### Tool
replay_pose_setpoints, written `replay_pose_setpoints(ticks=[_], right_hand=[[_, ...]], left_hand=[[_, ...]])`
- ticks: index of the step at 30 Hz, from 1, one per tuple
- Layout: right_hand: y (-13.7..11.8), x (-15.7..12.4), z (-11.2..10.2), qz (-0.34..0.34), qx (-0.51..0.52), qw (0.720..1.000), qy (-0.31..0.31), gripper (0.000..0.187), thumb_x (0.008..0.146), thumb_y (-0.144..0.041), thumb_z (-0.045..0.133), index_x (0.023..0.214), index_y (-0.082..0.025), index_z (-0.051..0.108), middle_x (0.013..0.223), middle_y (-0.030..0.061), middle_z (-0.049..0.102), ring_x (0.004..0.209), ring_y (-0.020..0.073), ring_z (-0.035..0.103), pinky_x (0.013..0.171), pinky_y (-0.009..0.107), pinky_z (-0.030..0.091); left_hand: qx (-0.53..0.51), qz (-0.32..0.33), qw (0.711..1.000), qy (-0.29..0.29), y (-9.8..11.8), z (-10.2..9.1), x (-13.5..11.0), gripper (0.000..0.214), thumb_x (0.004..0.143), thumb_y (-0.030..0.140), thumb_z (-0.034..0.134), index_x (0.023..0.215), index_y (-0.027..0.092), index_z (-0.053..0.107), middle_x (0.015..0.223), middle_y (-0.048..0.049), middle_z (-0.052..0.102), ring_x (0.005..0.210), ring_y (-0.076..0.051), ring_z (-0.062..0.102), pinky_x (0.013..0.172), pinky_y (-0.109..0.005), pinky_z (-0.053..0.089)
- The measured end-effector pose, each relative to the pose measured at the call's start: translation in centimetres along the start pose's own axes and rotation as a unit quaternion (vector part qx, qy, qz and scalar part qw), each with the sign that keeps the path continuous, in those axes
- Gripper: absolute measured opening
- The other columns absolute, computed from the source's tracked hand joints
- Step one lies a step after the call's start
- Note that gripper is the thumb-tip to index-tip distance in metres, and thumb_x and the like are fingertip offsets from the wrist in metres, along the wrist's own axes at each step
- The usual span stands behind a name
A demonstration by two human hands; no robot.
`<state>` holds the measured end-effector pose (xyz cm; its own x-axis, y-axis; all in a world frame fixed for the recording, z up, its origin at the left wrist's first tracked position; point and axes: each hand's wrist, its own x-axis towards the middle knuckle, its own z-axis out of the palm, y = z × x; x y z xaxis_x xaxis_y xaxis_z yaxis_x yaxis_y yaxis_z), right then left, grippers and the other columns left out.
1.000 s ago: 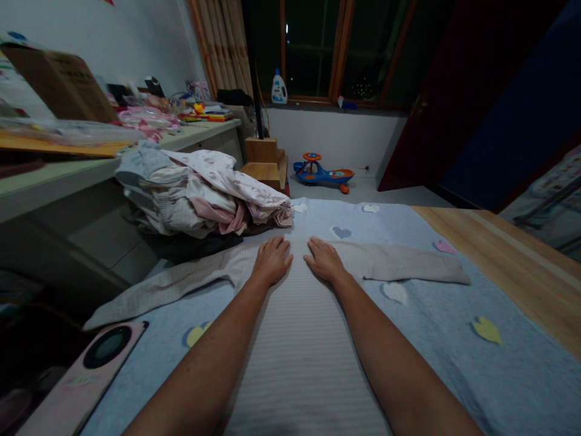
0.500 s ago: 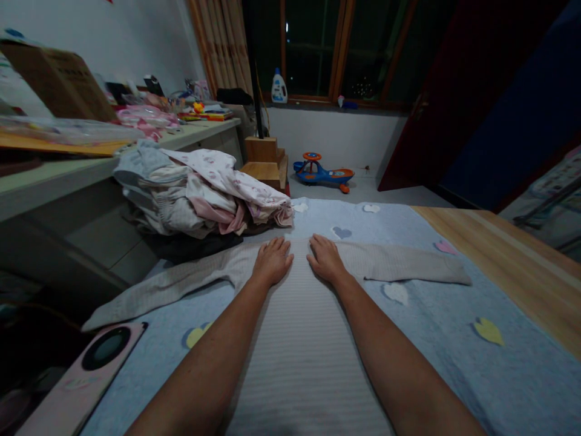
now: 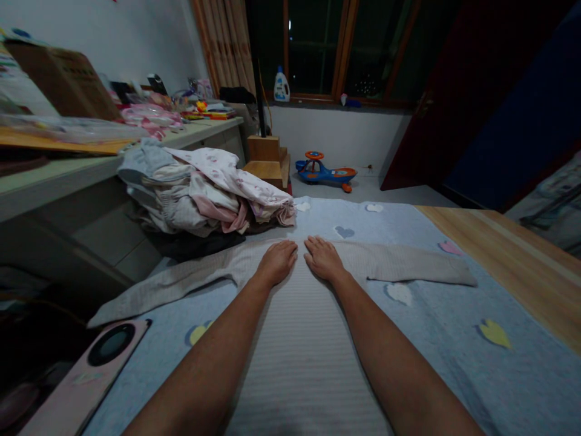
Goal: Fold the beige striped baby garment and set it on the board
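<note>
A grey ribbed long-sleeved top (image 3: 299,345) lies spread flat on a light blue blanket (image 3: 436,327) with heart patches. Its sleeves stretch out to the left and right. My left hand (image 3: 278,261) and my right hand (image 3: 323,258) rest flat side by side on the top's upper part, near the collar, fingers stretched out and palms down. Neither hand holds anything.
A heap of crumpled clothes (image 3: 204,191) sits at the blanket's far left. A cluttered counter (image 3: 91,160) runs along the left. A pink phone (image 3: 86,375) lies at the near left. Bare wooden board (image 3: 508,254) shows on the right. A toy ride-on car (image 3: 324,172) stands on the floor beyond.
My two hands have drawn slightly closer together on the top; the view has shifted a little. Nothing else moved.
</note>
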<state>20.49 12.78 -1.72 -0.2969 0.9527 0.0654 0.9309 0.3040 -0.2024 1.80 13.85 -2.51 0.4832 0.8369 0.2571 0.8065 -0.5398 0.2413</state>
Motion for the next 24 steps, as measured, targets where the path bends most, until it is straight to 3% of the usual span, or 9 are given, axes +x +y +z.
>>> replay_pose_setpoints(ticks=[4,8,13,16,20,24], right_hand=[[0.1,0.3,0.2,0.032,0.0,0.999,0.007,0.058,0.1,-0.041,0.041,0.15,-0.013,0.04,0.161,0.0134,0.033,0.149,0.027,0.025,0.119,0.043,0.02],[0.3,0.3,0.3,0.045,0.015,0.998,0.031,0.059,0.098,-0.041,0.046,0.147,-0.008,0.043,0.159,0.0179,0.034,0.148,0.0276,0.027,0.119,0.042,0.02],[0.2,0.0,0.1,-0.035,0.037,0.998,0.031,0.045,0.099,-0.024,0.042,0.143,-0.019,0.05,0.155,0.0082,0.043,0.145,0.0228,0.033,0.121,0.044,0.017],[-0.2,-0.1,0.0,-0.068,0.045,0.997,0.009,0.041,0.101,-0.026,0.04,0.139,-0.024,0.055,0.152,0.0032,0.048,0.143,0.0241,0.037,0.12,0.047,0.018],[-0.6,0.1,-0.1,-0.069,0.033,0.997,-0.011,0.045,0.101,-0.034,0.041,0.144,-0.024,0.05,0.156,0.0038,0.043,0.145,0.0286,0.033,0.119,0.052,0.019],[-0.6,0.7,0.0,-0.039,0.014,0.999,-0.019,0.053,0.102,-0.043,0.04,0.15,-0.021,0.043,0.16,0.0065,0.036,0.147,0.0289,0.029,0.12,0.048,0.019]], left_hand=[[0.042,-0.035,0.998,-0.011,0.1,0.2,-0.2,0.048,0.097,0.044,0.046,0.137,0.019,0.053,0.149,-0.0122,0.051,0.142,-0.029,0.04,0.116,-0.048,0.032],[0.065,-0.071,0.995,-0.014,0.2,0.4,-0.2,0.051,0.098,0.049,0.043,0.139,0.022,0.052,0.153,-0.011,0.047,0.145,-0.035,0.033,0.115,-0.053,0.031],[0.051,-0.082,0.995,-0.001,-0.1,0.5,0.0,0.047,0.099,0.038,0.039,0.141,0.019,0.049,0.151,-0.0113,0.049,0.144,-0.034,0.035,0.115,-0.05,0.03],[0.033,-0.097,0.995,0.02,-0.3,0.6,0.0,0.052,0.097,0.027,0.039,0.147,0.012,0.039,0.148,-0.0148,0.051,0.142,-0.03,0.038,0.115,-0.045,0.031],[0.022,-0.108,0.993,0.034,-0.5,0.8,0.1,0.058,0.094,0.021,0.042,0.15,0.008,0.032,0.149,-0.0175,0.05,0.14,-0.028,0.041,0.115,-0.043,0.032],[0.027,-0.105,0.993,0.039,-0.5,0.7,0.1,0.058,0.093,0.02,0.043,0.149,0.005,0.034,0.148,-0.0185,0.05,0.141,-0.028,0.041,0.116,-0.043,0.032]])
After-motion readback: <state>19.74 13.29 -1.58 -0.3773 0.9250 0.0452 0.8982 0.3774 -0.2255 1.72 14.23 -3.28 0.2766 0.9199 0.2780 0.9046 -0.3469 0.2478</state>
